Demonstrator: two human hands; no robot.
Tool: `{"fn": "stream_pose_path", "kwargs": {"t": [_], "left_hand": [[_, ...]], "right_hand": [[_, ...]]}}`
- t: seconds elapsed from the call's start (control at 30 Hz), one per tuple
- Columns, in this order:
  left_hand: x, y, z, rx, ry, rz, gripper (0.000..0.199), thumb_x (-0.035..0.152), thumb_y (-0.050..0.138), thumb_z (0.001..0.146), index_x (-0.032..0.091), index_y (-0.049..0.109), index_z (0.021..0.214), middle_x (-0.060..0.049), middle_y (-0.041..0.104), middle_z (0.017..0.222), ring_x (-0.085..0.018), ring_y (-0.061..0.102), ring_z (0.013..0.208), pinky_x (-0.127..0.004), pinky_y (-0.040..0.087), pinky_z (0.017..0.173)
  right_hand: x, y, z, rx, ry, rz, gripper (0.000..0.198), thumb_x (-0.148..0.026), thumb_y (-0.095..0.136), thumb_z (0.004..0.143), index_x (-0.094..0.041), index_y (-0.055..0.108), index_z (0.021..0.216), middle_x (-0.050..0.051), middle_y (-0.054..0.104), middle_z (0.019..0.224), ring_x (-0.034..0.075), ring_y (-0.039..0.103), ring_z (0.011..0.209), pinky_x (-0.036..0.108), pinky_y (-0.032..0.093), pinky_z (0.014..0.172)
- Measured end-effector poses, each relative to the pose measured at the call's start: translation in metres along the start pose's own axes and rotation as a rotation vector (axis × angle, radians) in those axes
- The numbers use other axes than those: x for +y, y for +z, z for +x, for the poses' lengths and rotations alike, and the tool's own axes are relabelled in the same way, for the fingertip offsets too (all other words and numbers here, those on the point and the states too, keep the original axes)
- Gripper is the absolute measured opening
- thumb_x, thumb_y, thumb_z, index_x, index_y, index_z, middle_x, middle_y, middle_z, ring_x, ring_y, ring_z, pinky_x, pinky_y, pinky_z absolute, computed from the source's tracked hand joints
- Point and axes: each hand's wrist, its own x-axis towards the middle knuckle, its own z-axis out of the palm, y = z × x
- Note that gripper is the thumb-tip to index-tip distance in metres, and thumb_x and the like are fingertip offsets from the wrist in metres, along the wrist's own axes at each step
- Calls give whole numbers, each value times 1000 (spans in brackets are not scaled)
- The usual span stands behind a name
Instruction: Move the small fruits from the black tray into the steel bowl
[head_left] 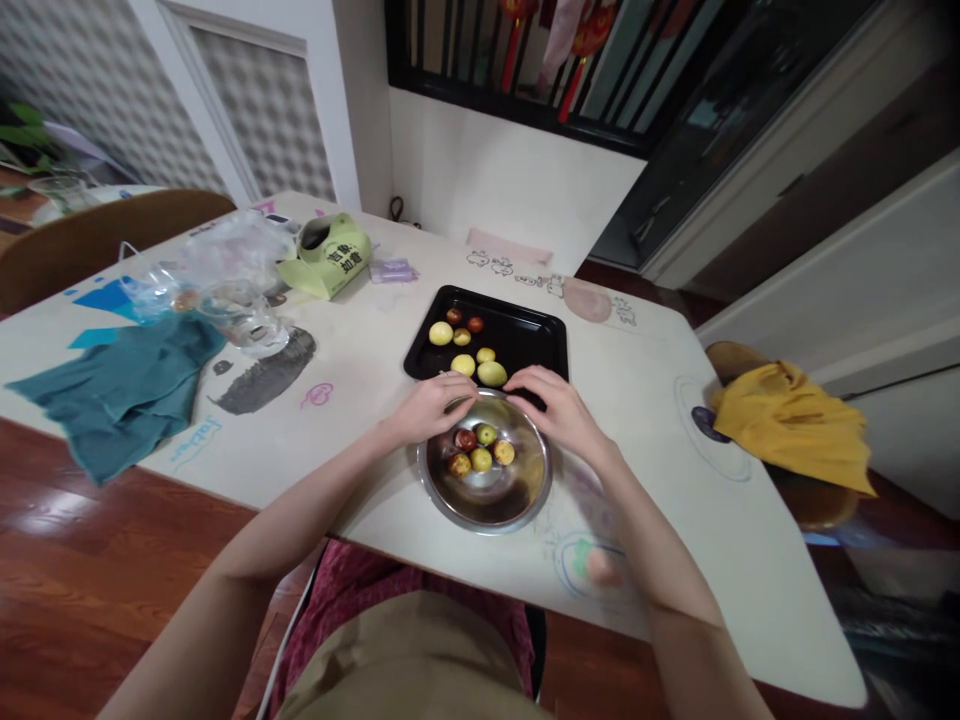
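A shiny metal bowl [525,490] stands near the table's front edge. Several small round fruits [481,459], yellow-green and reddish brown like jujubes, lie in its bottom. My left hand [435,408] is over the bowl's far left rim, fingers stretched toward the middle. Opposite it, my right hand [559,408] reaches over the far right rim with its fingers extended. No fruit shows in either hand, and whether they touch the rim is unclear. Just beyond the bowl is a black tray [525,335] with several more fruits, among them a yellow-green one [492,374] near my fingertips.
On the left lie a teal cloth [142,385], a clear plastic jug-like container [251,320], plastic bags [232,245] and a green paper box [334,255]. A yellow cloth [795,425] hangs over a chair at the right. Drawings mark the white table [360,440].
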Motion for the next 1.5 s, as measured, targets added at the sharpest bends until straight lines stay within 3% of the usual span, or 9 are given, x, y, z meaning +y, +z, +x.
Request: {"fn": "stream_pose_path", "kwargs": {"t": [0.13,0.33,0.5,0.63,0.9,1.0,1.1,1.3,1.5], "left_hand": [[1,0,1,13,-9,7,25,26,50,107,19,74,106,-9,78,107,-23,73,105,-38,59,95],[3,-2,1,14,-6,5,24,24,52,106,19,75,105,-9,78,107,-22,73,105,-37,59,96],[3,-3,1,6,-2,5,24,24,51,107,19,75,105,-9,78,107,-23,73,107,-38,59,97],[2,-3,0,7,12,13,23,23,51,106,19,74,105,-10,78,108,-23,73,108,-38,59,97],[2,-4,0,9,15,5,22,22,51,106,19,74,104,-9,78,108,-23,74,108,-39,59,98],[1,-4,0,0,-1,2,23,24,51,106,19,74,104,-9,78,109,-23,73,108,-40,58,99],[-2,-3,0,-4,-9,-1,23,25,52,105,20,74,105,-9,79,110,-24,73,108,-42,58,99],[-5,-2,0,24,-1,3,21,24,54,104,19,74,103,-9,79,107,-24,74,104,-41,58,97],[-5,-3,1,24,0,-3,22,25,54,103,18,75,103,-10,79,108,-24,73,104,-41,58,98]], "right_hand": [[38,8,31,26,55,-8,24,-27,51,106,-23,72,117,12,70,118,28,65,115,48,54,106],[100,39,61,-140,45,-8,45,-9,42,101,-23,69,134,11,60,148,24,57,136,53,44,120],[118,48,58,-220,21,36,51,-7,51,94,-24,65,140,10,65,144,23,59,133,51,46,119],[119,45,55,-208,66,-13,46,-7,59,89,-19,65,133,11,68,133,25,62,123,47,51,110],[111,32,45,-116,180,-121,27,-17,66,87,-17,64,114,8,64,108,22,61,90,36,55,86],[93,14,29,2,186,-76,24,-22,66,90,-18,64,114,9,62,112,22,62,91,37,56,86],[55,-5,9,36,118,26,27,-27,67,93,-20,65,119,10,62,117,24,64,100,39,58,88],[-17,1,-21,-222,46,-19,29,-17,66,95,-21,68,124,10,63,119,25,67,104,39,59,91],[-18,27,-19,-288,74,-239,35,-7,69,89,-21,73,121,11,66,123,27,66,115,41,57,100]]}}
